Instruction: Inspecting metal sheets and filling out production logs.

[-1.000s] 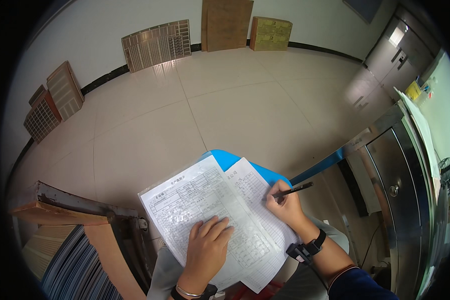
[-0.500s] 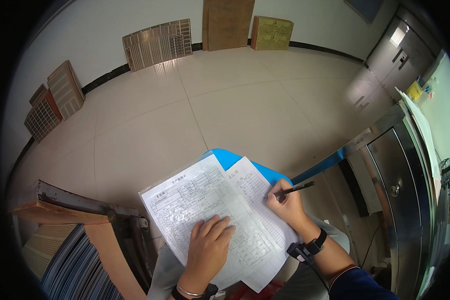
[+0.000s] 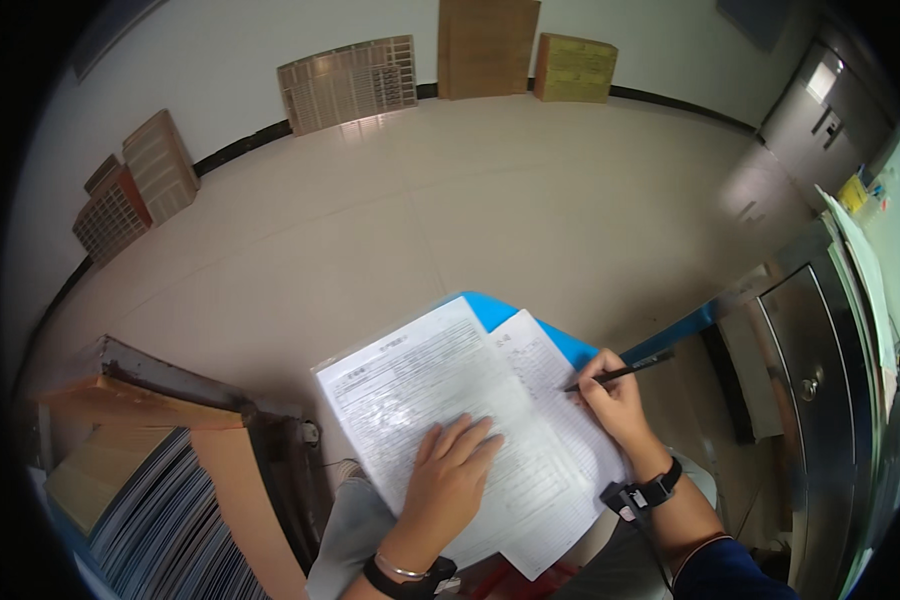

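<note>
Above a pale tiled floor (image 3: 530, 220), the left hand (image 3: 446, 490) lies spread on a sheet (image 3: 395, 400), the right hand (image 3: 615, 402) pinching a pen (image 3: 634, 367).

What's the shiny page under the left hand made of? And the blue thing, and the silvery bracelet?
The page looks like paper, perhaps inside clear plastic: white glare sits over its print. The blue thing seems smooth plastic, from its even colour, but coated card is possible. The bracelet looks like polished metal: it gleams silver.
</note>
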{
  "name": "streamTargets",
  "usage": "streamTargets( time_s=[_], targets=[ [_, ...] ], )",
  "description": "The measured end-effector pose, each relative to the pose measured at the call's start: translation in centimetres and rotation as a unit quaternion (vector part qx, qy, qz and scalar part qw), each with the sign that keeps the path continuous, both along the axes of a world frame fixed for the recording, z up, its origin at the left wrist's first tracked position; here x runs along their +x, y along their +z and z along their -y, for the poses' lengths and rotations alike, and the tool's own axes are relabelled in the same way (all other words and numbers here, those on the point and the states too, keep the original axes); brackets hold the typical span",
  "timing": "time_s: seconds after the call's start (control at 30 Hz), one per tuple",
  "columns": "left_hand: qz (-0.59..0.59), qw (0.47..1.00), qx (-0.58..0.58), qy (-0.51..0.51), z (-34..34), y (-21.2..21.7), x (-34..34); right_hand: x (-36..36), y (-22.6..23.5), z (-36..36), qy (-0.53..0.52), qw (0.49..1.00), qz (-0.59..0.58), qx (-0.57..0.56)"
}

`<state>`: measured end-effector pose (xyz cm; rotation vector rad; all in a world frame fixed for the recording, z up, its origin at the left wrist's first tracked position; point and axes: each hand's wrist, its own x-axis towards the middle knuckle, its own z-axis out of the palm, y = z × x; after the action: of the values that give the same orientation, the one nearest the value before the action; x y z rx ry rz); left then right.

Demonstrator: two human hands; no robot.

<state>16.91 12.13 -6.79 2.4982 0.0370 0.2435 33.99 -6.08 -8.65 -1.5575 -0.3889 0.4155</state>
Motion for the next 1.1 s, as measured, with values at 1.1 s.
streamTargets(
  time_s=[1.1],
  targets=[
    [0.041,0.998,0.056,0.001,1.0,-1.9,1.8,-4.0,2.4,-1.0,0.046,0.930,0.313,-0.187]
  ],
)
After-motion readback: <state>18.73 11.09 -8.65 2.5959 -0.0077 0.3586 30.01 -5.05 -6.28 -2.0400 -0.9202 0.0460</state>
